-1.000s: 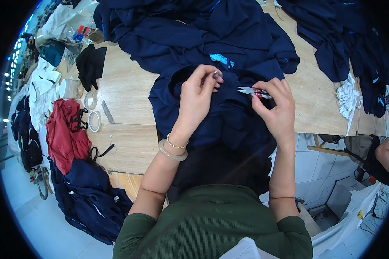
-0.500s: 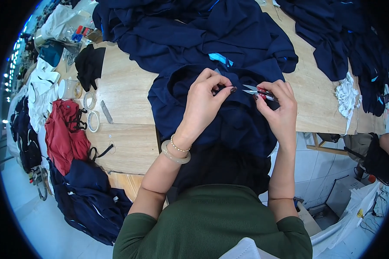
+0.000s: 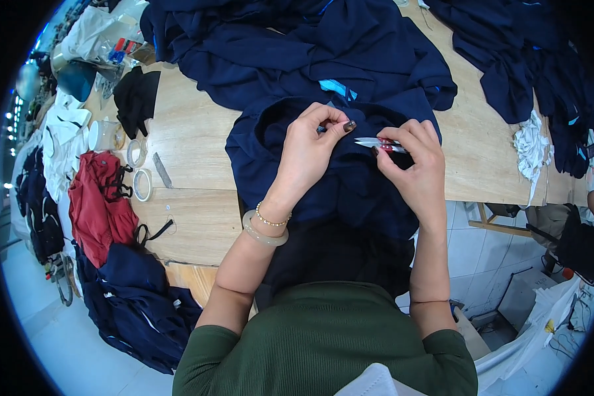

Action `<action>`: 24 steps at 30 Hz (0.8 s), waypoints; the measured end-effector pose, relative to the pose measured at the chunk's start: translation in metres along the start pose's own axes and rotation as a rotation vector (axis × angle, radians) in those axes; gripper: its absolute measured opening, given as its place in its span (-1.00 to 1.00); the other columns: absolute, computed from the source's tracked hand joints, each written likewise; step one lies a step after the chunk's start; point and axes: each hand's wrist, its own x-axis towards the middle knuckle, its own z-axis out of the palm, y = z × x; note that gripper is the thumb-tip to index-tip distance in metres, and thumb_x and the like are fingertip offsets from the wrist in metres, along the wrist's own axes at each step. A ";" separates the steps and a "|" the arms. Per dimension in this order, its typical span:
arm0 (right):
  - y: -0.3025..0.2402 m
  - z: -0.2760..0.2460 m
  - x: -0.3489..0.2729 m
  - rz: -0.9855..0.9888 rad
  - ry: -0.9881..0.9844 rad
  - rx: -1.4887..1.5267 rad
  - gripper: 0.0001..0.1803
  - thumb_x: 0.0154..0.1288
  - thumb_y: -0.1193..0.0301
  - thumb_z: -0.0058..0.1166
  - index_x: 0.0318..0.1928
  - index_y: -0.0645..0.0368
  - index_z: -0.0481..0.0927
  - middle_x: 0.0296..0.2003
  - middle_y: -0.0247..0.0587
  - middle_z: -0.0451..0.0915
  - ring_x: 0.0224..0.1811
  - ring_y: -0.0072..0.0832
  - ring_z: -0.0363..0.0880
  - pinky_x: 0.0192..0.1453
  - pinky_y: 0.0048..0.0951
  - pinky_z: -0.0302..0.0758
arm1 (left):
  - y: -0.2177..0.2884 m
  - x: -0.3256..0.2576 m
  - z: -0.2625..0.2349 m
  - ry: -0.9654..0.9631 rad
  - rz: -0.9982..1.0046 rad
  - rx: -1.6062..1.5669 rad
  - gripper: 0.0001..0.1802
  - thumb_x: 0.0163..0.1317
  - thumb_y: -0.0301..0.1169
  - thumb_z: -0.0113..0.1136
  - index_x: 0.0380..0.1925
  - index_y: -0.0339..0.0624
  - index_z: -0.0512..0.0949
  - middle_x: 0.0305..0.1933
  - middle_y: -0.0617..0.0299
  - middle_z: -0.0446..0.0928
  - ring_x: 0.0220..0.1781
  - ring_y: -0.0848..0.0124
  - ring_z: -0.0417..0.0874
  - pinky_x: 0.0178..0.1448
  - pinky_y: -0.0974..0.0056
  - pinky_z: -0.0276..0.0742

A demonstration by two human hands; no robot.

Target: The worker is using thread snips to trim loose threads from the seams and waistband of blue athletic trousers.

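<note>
Garment: navy garment (image 3: 350, 178) lies bunched on the wooden surface (image 3: 191, 152), its near edge hanging off toward the person's lap.
Left hand: left hand (image 3: 310, 148) has its fingers (image 3: 340, 122) closed in a pinch on a fold of the cloth, lifting it slightly.
Right hand: right hand (image 3: 412, 165) is closed around small thread snips (image 3: 376, 142), blades pointing left toward the pinched spot (blade gap too small to judge).
Risk, cloth: tips sit just beside the raised fold; a deep bite could likely nick the fabric rather than a loose thread.
Risk, skin: left thumb is near the blades; a slip may catch it.
Risk, drag: the overhanging weight might pull the fold loose.
</note>
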 end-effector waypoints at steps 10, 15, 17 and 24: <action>-0.001 0.005 0.002 -0.072 -0.009 -0.070 -0.77 -0.04 0.47 0.36 -0.28 0.12 0.69 -0.41 -0.37 0.48 -0.28 -0.41 0.41 -0.17 -0.38 0.33 | 0.002 0.002 -0.001 0.000 -0.006 0.020 -0.87 0.29 -0.49 0.30 -0.31 -0.37 0.62 -0.36 0.34 0.54 -0.35 0.60 0.43 -0.21 0.47 0.36; 0.001 0.003 0.002 -0.080 0.007 -0.101 -0.77 -0.05 0.46 0.36 -0.28 0.10 0.69 -0.41 -0.38 0.47 -0.27 -0.42 0.41 -0.18 -0.38 0.31 | 0.002 0.002 -0.002 -0.011 -0.027 0.021 -0.87 0.29 -0.49 0.30 -0.31 -0.38 0.63 -0.37 0.34 0.54 -0.34 0.60 0.43 -0.21 0.47 0.36; 0.001 0.003 0.002 -0.072 0.011 -0.095 -0.77 -0.05 0.46 0.36 -0.28 0.10 0.69 -0.41 -0.39 0.47 -0.27 -0.42 0.41 -0.18 -0.38 0.31 | 0.002 0.002 -0.002 -0.011 -0.015 0.022 -0.87 0.30 -0.49 0.29 -0.31 -0.38 0.63 -0.37 0.34 0.54 -0.34 0.61 0.43 -0.21 0.47 0.35; 0.000 0.004 0.004 -0.052 0.021 0.003 -0.79 -0.01 0.52 0.33 -0.29 0.15 0.69 -0.42 -0.36 0.49 -0.30 -0.40 0.42 -0.20 -0.40 0.35 | 0.002 0.003 -0.002 -0.019 0.001 0.061 -0.88 0.35 -0.49 0.24 -0.29 -0.36 0.61 -0.35 0.31 0.57 -0.36 0.61 0.47 -0.22 0.49 0.40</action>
